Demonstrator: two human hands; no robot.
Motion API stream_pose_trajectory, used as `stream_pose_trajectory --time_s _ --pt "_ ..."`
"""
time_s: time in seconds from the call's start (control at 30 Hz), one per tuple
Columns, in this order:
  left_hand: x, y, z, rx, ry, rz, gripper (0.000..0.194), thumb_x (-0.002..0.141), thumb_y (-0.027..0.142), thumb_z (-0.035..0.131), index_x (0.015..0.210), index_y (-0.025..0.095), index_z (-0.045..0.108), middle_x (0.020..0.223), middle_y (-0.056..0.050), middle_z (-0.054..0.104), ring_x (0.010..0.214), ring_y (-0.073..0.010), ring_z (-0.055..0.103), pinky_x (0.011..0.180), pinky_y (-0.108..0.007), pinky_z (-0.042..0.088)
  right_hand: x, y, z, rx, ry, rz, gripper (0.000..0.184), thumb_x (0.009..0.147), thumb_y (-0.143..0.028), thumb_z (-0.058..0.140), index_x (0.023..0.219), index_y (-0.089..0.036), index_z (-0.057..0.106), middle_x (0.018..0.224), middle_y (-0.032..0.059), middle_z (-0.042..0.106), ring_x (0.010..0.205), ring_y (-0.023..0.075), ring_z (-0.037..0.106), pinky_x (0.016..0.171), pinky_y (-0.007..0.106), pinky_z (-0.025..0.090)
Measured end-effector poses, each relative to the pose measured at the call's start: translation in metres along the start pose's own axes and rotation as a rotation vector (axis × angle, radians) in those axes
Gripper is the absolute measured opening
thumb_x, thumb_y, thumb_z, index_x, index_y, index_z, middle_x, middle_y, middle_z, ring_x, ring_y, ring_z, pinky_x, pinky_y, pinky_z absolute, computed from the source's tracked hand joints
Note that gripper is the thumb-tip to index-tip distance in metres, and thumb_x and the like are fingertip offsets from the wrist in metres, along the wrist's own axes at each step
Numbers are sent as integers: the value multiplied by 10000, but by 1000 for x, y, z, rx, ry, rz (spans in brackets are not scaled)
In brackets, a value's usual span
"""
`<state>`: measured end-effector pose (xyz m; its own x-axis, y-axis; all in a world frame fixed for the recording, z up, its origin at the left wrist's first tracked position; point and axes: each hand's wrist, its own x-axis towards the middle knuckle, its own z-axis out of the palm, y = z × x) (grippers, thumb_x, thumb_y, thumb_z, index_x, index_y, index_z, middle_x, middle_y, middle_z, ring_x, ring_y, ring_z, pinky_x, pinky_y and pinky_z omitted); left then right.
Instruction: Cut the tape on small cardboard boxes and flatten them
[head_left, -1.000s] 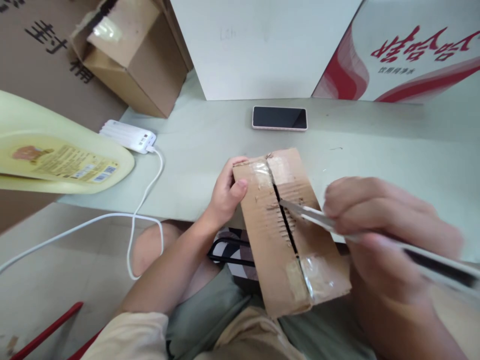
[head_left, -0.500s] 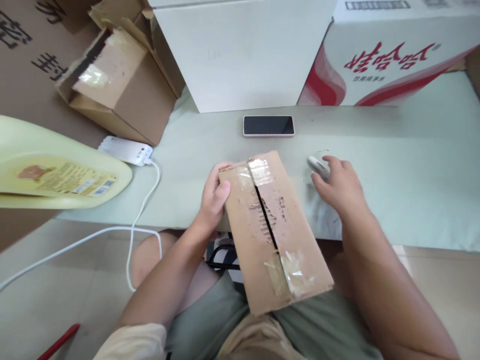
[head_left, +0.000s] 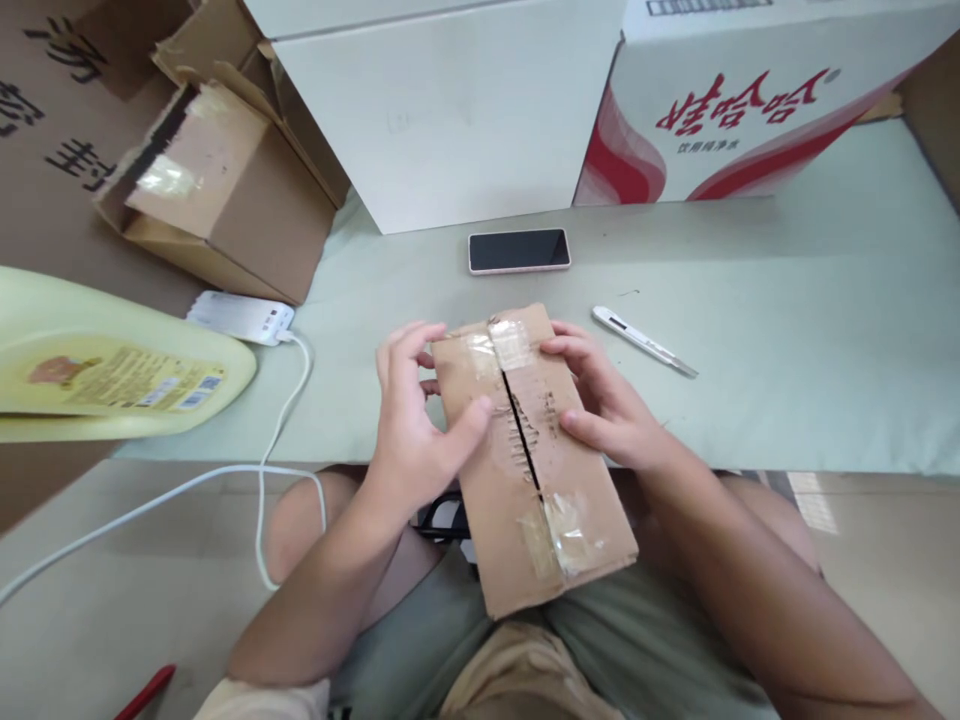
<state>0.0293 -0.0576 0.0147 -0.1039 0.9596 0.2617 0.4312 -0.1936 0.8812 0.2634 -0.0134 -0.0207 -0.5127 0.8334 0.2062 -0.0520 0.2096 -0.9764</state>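
Over the near edge of the surface (head_left: pixel 810 350), the cardboard box (head_left: pixel 574 470) looks light and fairly stiff, weaker along its ragged slit; left hand (head_left: pixel 412 430) and right hand (head_left: pixel 611 405) clasp its sturdier long sides. Utility knife (head_left: pixel 643 341) rightward.

Utility knife (head_left: pixel 645 342): held with its tip at the slit 1.0 s earlier and under the fingers 0.5 s earlier, now released on the table (head_left: pixel 787 330). Right hand (head_left: pixel 611 405): relocated from the knife to the carton's (head_left: pixel 547 530) right side. Left hand (head_left: pixel 420 425): thumb shifted inward, nearer the slit (head_left: pixel 521 430).
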Motion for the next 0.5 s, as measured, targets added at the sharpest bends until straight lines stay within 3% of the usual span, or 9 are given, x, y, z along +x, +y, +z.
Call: stream_pose_trajectory --time_s 0.07,0.17,0.37,0.5 --pt "-6 15 -3 83 -129 82 842 753 500 838 1479 369 432 1605 -116 335 1478 -384 407 1097 -553 525 -1 2 1 -2 13 -29 638 881 -644 711 1433 -414 489 1651 70 311 1595 328 307 1234 561 407" --pt "-9 27 -7 221 -237 128 962 714 430 898 1526 390 383 1690 -129 210 1608 -455 194 1217 -674 386 -4 3 6 52 25 -93 707 864 -709 699 1477 -447 462 1688 46 294 1603 331 303 1259 573 377" --pt "-1 21 -12 251 -316 30 1028 704 433 936 1560 409 366 1708 -130 134 1624 -487 138 1221 -702 382 -4 -4 12 43 2 -90 721 879 -715 677 1512 -471 437 1742 19 241 1631 352 258 1278 624 332" --pt "-2 19 -14 237 -280 4 973 743 469 906 1558 415 378 1701 -114 127 1633 -472 118 1236 -684 380 -5 -20 12 -132 -84 -185 519 900 -703 638 1331 -416 660 1769 -37 176 1621 394 269 1287 627 316"
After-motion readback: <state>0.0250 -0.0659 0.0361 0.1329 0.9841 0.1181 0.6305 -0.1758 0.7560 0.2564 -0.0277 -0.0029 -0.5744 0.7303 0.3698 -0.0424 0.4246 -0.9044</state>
